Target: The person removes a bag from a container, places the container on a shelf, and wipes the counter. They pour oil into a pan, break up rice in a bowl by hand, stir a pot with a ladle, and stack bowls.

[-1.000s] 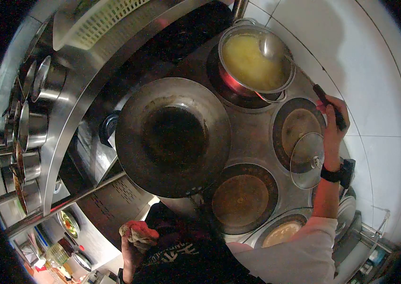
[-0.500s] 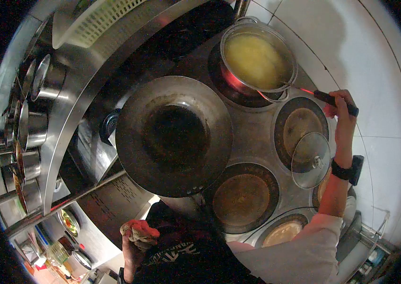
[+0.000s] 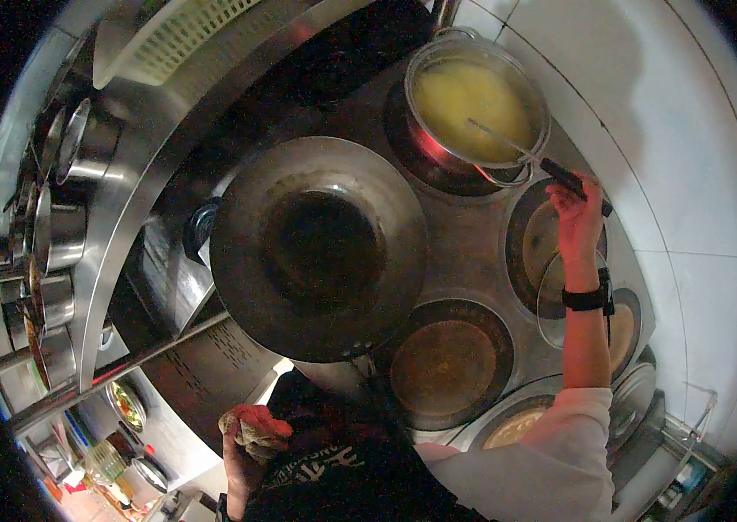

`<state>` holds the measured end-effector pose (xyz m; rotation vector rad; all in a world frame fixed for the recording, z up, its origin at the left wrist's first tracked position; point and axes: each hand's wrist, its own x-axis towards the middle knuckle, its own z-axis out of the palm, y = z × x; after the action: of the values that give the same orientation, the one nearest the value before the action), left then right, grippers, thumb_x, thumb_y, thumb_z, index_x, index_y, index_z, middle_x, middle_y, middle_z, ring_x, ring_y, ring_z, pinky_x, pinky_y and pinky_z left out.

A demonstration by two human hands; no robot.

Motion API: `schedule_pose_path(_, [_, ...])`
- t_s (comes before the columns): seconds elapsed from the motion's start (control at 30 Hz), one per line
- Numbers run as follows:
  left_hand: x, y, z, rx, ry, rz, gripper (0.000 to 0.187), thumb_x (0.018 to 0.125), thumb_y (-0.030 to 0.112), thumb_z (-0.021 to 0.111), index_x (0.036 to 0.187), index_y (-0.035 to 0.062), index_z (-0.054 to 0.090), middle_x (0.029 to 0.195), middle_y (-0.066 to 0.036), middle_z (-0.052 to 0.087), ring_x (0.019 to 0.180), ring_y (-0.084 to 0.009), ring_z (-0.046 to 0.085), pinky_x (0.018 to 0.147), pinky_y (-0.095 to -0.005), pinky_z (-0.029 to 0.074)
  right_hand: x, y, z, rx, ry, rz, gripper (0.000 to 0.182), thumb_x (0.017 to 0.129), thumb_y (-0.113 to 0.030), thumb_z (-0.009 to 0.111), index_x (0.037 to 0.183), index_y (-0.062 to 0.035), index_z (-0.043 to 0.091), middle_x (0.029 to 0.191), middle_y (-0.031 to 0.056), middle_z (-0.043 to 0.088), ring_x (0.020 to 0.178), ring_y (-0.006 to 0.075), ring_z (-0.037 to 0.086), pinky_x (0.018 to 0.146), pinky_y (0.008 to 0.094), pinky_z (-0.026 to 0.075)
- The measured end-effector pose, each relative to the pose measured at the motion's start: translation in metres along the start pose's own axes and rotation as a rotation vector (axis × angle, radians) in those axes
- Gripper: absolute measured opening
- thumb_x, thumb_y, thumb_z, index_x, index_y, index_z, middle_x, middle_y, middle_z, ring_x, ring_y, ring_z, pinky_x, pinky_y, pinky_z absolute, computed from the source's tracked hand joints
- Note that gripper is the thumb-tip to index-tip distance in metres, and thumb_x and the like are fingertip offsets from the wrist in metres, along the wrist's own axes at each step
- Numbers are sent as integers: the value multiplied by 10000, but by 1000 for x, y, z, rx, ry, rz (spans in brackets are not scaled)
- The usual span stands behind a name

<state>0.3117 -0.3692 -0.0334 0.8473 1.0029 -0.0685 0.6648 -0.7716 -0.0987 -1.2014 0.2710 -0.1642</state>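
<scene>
My right hand (image 3: 579, 217) is closed around the black handle of a long metal utensil (image 3: 565, 177). The utensil's thin shaft crosses the rim of a steel pot (image 3: 427, 146) and enters its cloudy yellow liquid (image 3: 464, 91); the tip is submerged, so its kind does not show. A glass lid (image 3: 551, 300) lies partly behind my right forearm. Down by my body, my left hand (image 3: 240, 465) grips a crumpled cloth (image 3: 257, 432). Between the hands and the pot sits a large dark wok (image 3: 316, 252), with only a dark bottom visible inside.
Several round burner plates (image 3: 442, 365) are set into the stovetop. A tiled wall (image 3: 707, 200) borders it on the right. Steel pans (image 3: 64, 235) line a shelf at the left, near a pale plastic basket (image 3: 181, 39). A plate of food (image 3: 127, 406) stands lower left.
My right hand has moved left and slightly down, tilting the utensil so more of its shaft shows over the liquid. My left hand with the cloth has barely moved.
</scene>
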Motion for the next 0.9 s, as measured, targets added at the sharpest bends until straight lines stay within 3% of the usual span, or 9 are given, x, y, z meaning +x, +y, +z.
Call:
schedule_pose_path(0.33, [-1, -2, 1, -43, 52, 5, 275, 836, 378, 495, 841, 103, 486, 767, -42, 456, 712, -175, 452, 645, -335, 387, -5, -23, -16, 28, -10, -119, 211, 875, -233, 462, 991, -61, 499, 873, 107, 607, 739, 201, 603, 667, 288, 467])
schedule_pose_path(0.6, [0, -1, -6, -10, 52, -31, 309, 845, 388, 464, 896, 85, 500, 840, -86, 505, 797, -231, 504, 724, -395, 437, -15, -28, -19, -26, -42, -218, 217, 868, -196, 481, 1026, -47, 488, 904, 116, 595, 791, 222, 599, 720, 320, 469])
schedule_pose_path(0.7, [-2, 1, -7, 8, 70, -48, 348, 839, 416, 473, 932, 82, 513, 900, -95, 529, 861, -251, 521, 765, -406, 443, -24, -24, -21, -183, -110, -312, 194, 866, -148, 480, 1023, -36, 506, 919, 114, 591, 785, 227, 599, 758, 314, 460])
schedule_pose_path(0.73, [-1, -1, -13, 7, 68, -47, 348, 839, 416, 473, 932, 82, 513, 900, -95, 529, 861, -251, 521, 765, -406, 443, -32, -24, -20, -379, -131, -380, 172, 850, -114, 488, 996, -33, 530, 932, 117, 587, 808, 224, 591, 776, 308, 447])
schedule_pose_path(0.77, [2, -3, -23, 1, -27, -29, 395, 832, 443, 474, 992, 83, 511, 957, -102, 538, 905, -262, 526, 796, -413, 439, -38, -24, -17, -576, -152, -448, 155, 835, -80, 496, 969, -30, 553, 945, 120, 584, 830, 221, 582, 795, 301, 434])
schedule_pose_path(0.8, [3, -5, -30, -5, -125, -9, 448, 825, 470, 474, 1052, 84, 509, 1014, -109, 546, 948, -272, 531, 827, -421, 436, -42, -27, -14, -575, -151, -453, 155, 835, -80, 496, 969, -30, 553, 945, 120, 584, 830, 221, 582, 795, 301, 434])
schedule_pose_path(0.87, [1, -4, -33, 19, -107, -30, 503, 819, 495, 469, 1108, 84, 486, 1061, -116, 540, 983, -278, 526, 850, -424, 428, -50, -35, -9, -1162, -369, -848, 161, 778, -87, 586, 935, -55, 589, 942, 100, 606, 943, 283, 552, 838, 366, 431])
schedule_pose_path(0.9, [0, -3, -35, 42, -85, -54, 560, 812, 519, 464, 1164, 83, 464, 1108, -124, 533, 1018, -284, 520, 873, -428, 420, -53, -29, -11, -1140, -428, -786, 230, 724, -28, 603, 951, -62, 593, 963, 100, 605, 1016, 303, 512, 886, 387, 395])
